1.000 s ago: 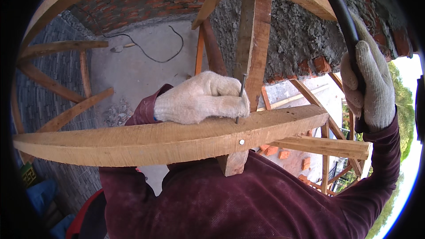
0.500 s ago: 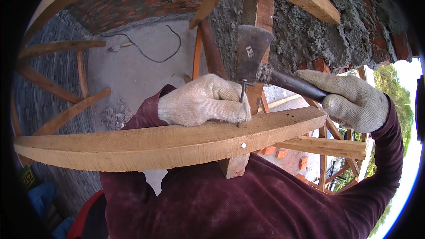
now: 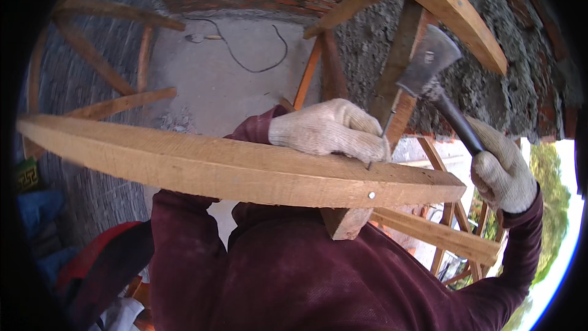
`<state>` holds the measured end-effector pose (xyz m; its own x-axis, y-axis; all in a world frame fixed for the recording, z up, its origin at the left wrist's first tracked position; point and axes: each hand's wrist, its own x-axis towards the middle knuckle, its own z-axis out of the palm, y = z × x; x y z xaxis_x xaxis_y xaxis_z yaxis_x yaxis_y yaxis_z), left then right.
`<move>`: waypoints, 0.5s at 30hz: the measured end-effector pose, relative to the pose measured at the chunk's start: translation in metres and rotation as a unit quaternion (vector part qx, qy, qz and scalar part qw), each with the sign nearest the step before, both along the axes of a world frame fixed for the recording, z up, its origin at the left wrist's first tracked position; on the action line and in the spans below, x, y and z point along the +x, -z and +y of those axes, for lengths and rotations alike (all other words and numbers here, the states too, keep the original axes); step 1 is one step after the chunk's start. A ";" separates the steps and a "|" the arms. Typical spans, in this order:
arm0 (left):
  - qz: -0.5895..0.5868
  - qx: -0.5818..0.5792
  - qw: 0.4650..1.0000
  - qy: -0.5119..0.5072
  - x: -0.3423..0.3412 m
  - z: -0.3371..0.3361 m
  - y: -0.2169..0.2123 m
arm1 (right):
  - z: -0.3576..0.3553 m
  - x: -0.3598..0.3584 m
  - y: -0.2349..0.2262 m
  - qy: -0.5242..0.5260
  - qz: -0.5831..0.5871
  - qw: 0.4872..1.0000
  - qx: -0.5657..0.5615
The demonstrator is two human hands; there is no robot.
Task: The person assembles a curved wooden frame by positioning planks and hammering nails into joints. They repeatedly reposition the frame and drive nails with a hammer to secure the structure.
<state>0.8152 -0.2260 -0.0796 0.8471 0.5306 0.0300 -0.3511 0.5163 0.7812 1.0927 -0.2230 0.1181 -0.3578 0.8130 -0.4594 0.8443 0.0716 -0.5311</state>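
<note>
Pale wood, the curved plank (image 3: 233, 168) runs across in front of me. My left hand (image 3: 331, 129) pinches the nail (image 3: 380, 138) upright on its top edge; my right hand (image 3: 502, 171) grips the hatchet (image 3: 429, 64), raised. I'd strike squarely, probably lightly first.

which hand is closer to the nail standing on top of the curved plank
Left. The left hand pinches the nail upright on the curved plank. The right hand is off to the side, gripping the hatchet.
</note>
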 end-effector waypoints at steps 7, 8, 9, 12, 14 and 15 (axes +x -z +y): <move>-0.020 -0.208 0.958 -0.195 0.037 -0.001 0.044 | -0.070 0.004 0.060 0.132 0.173 0.965 0.147; -0.150 -0.223 0.956 -0.117 0.019 -0.017 0.035 | -0.074 0.012 0.066 0.137 0.185 0.965 0.129; -0.232 -0.168 0.941 -0.178 0.027 -0.024 0.049 | -0.076 0.026 0.071 0.142 0.191 0.965 0.110; -0.483 -0.137 0.833 -0.233 0.042 -0.033 0.059 | -0.061 0.050 0.077 0.130 0.158 0.972 0.116; -0.573 -0.156 0.756 -0.274 0.040 -0.041 0.041 | -0.065 0.050 0.081 0.111 0.211 0.962 0.131; -0.581 -0.142 0.726 -0.339 0.039 -0.054 0.019 | -0.072 0.050 0.085 0.111 0.234 0.956 0.136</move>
